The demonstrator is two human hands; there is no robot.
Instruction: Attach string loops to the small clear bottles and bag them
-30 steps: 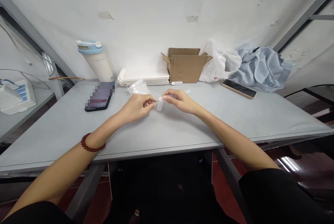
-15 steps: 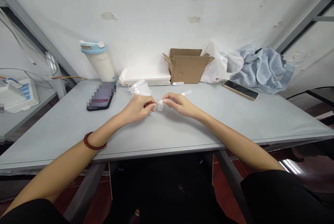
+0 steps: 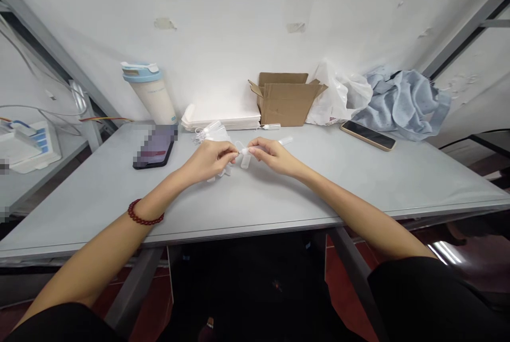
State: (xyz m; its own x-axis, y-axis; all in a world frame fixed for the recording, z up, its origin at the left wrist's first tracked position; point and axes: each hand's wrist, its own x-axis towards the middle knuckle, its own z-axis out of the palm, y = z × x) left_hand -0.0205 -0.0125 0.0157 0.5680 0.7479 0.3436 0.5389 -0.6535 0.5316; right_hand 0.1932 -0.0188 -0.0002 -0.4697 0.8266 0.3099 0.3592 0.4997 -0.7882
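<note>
My left hand [image 3: 211, 160] and my right hand [image 3: 275, 157] meet over the middle of the table, fingertips close together. Between them hangs a small white tag [image 3: 245, 161] with a thin looped string. Right thumb and forefinger pinch the tag at its top end. The left fingers are closed on what looks like its string, though the tips hide most of it. Behind my left hand lies a pile of similar white tags [image 3: 214, 130], and a few more poke out below that hand. Another white tag [image 3: 286, 140] rests just past my right fingers.
Along the wall stand a cream bottle [image 3: 153, 97] with a blue lid, a stack of white sheets [image 3: 227, 118], an open cardboard box [image 3: 285, 103], a white plastic bag [image 3: 330, 97] and blue cloth [image 3: 406, 103]. Phones lie at left [image 3: 156, 145] and right [image 3: 368, 135].
My left hand has shifted slightly left, uncovering more white tags below it. The held tag now hangs a little straighter between the fingertips. Both hands keep their pinch.
</note>
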